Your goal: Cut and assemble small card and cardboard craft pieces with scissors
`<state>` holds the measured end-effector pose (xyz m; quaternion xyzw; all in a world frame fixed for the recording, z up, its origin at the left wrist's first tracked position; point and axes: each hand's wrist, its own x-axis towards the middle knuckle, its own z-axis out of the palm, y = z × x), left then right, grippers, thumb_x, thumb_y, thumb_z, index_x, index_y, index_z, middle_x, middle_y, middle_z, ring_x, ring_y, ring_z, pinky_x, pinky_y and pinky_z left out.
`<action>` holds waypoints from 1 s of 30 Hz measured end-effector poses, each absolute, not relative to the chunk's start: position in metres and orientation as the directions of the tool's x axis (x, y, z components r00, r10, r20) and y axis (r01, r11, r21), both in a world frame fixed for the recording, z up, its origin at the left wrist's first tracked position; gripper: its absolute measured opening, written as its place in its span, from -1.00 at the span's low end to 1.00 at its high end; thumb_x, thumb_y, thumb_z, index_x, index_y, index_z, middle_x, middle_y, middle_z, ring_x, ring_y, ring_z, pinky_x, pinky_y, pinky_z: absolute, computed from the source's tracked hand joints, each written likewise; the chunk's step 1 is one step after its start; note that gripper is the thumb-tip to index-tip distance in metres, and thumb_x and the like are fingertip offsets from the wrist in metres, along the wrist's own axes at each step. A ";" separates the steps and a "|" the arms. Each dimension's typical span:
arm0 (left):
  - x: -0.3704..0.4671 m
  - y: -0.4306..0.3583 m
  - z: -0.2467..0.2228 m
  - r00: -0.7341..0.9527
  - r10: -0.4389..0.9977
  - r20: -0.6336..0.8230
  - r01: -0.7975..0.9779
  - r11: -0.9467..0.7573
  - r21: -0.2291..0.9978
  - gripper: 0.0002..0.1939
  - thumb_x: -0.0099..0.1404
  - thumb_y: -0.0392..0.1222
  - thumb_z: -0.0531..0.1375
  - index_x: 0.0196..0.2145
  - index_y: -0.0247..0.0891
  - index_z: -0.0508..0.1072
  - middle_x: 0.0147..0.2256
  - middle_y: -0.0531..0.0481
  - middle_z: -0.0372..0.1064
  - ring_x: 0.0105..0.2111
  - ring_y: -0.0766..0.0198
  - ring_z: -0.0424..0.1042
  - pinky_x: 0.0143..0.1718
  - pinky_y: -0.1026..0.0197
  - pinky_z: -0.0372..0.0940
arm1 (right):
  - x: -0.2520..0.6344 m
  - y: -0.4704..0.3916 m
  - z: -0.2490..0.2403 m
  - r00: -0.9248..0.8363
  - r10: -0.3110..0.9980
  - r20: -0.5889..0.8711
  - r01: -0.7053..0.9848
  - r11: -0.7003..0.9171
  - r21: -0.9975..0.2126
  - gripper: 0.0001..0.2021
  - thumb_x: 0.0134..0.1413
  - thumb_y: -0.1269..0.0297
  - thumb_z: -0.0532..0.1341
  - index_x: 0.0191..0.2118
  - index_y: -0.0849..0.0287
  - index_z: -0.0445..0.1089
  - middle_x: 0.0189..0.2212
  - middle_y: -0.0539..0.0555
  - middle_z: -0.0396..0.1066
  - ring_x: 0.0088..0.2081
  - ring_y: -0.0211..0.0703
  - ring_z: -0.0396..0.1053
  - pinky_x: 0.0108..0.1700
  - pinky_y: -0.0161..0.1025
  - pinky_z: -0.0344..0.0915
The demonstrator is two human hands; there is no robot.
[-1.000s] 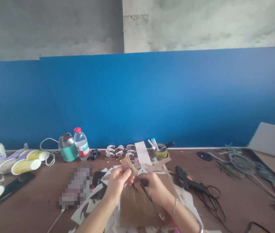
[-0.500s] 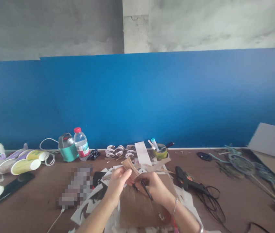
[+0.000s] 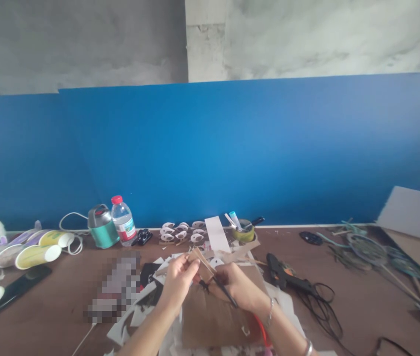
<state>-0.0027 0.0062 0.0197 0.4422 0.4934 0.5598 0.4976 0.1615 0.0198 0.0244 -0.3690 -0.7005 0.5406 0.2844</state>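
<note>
My left hand (image 3: 181, 277) pinches a small folded piece of brown card (image 3: 203, 268) between thumb and fingers. Close on its right, my right hand (image 3: 235, 287) is closed round a slim black tool (image 3: 225, 292) that slants down to the right; blur hides what kind it is. A small dark part shows between the hands, just under the card. Both hands are above a brown cardboard sheet (image 3: 213, 321), which lies on scattered white paper scraps (image 3: 144, 316).
A glue gun (image 3: 287, 277) with a coiled black cable lies right of the cardboard. Behind stand a bottle (image 3: 124, 222), a teal device (image 3: 103, 230), white cutouts (image 3: 182, 232) and a tape roll with pens (image 3: 244, 233). Paper cups (image 3: 35, 254) are at left.
The black tool has turned a little against the card, and my right hand has shifted slightly right. More of a red strip shows beside my right wrist. The view has moved slightly.
</note>
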 end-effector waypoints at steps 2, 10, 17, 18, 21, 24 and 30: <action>-0.003 0.006 0.018 -0.124 0.992 -0.004 -0.144 -0.014 0.989 -0.72 0.00 -0.01 0.33 -0.46 -0.31 0.49 -0.57 0.02 0.42 -0.60 0.32 0.35 -0.53 0.30 0.21 | 0.161 0.020 0.024 -0.556 0.831 -0.005 0.219 0.140 -0.966 -0.87 -0.19 0.40 0.18 -0.61 0.24 0.21 -0.65 -0.13 0.03 -0.57 -0.40 -0.06 -0.56 -0.41 -0.12; -0.005 0.009 0.013 -0.107 0.994 -0.018 -0.233 -0.007 0.972 -0.68 -0.02 0.02 0.35 -0.46 -0.32 0.48 -0.60 0.06 0.38 -0.62 0.36 0.32 -0.56 0.32 0.20 | 0.160 0.020 0.019 -0.498 0.867 -0.007 0.285 0.157 -0.946 -0.89 -0.18 0.39 0.19 -0.61 0.29 0.33 -0.69 -0.11 0.08 -0.60 -0.41 -0.03 -0.58 -0.41 -0.11; -0.001 0.005 0.017 -0.087 0.994 -0.065 -0.177 0.048 0.983 -0.68 -0.07 0.00 0.37 -0.52 -0.31 0.44 -0.61 0.05 0.40 -0.64 0.35 0.32 -0.58 0.32 0.19 | 0.159 0.020 0.021 -0.573 0.818 0.051 0.132 0.154 -0.979 -0.96 -0.25 0.48 0.16 -0.54 0.27 0.33 -0.65 -0.13 0.08 -0.58 -0.41 -0.02 -0.57 -0.44 -0.08; 0.000 0.005 0.016 -0.092 0.993 -0.068 -0.191 0.049 0.980 -0.68 -0.07 0.00 0.37 -0.51 -0.31 0.45 -0.61 0.05 0.40 -0.64 0.36 0.31 -0.59 0.32 0.19 | 0.158 0.019 0.021 -0.570 0.820 0.051 0.119 0.144 -0.982 -0.96 -0.25 0.48 0.15 -0.54 0.27 0.33 -0.65 -0.13 0.08 -0.58 -0.41 -0.03 -0.58 -0.44 -0.08; 0.001 0.005 0.012 -0.105 0.991 -0.079 -0.260 0.049 0.964 -0.68 -0.07 0.00 0.37 -0.50 -0.32 0.45 -0.60 0.04 0.40 -0.64 0.37 0.30 -0.59 0.32 0.18 | 0.155 0.019 0.019 -0.535 0.844 0.048 0.092 0.114 -0.989 -0.95 -0.24 0.47 0.14 -0.55 0.28 0.34 -0.66 -0.12 0.09 -0.60 -0.42 -0.03 -0.59 -0.43 -0.08; 0.002 0.004 0.012 -0.114 0.988 -0.103 -0.325 0.061 0.944 -0.66 -0.11 0.00 0.39 -0.53 -0.32 0.44 -0.62 0.06 0.38 -0.65 0.37 0.29 -0.59 0.32 0.17 | 0.152 0.019 0.013 -0.518 0.853 0.067 0.068 0.119 -0.991 -0.93 -0.22 0.48 0.14 -0.56 0.29 0.36 -0.64 -0.10 0.15 -0.59 -0.41 0.01 -0.57 -0.43 -0.03; 0.005 0.002 0.016 -0.106 0.988 -0.116 -0.324 0.076 0.943 -0.66 -0.14 0.00 0.40 -0.55 -0.31 0.43 -0.63 0.06 0.39 -0.66 0.37 0.29 -0.60 0.32 0.17 | 0.150 0.017 0.013 -0.543 0.836 0.081 0.011 0.103 -0.995 -0.92 -0.24 0.51 0.15 -0.53 0.27 0.38 -0.65 -0.12 0.13 -0.59 -0.40 0.01 -0.56 -0.43 -0.02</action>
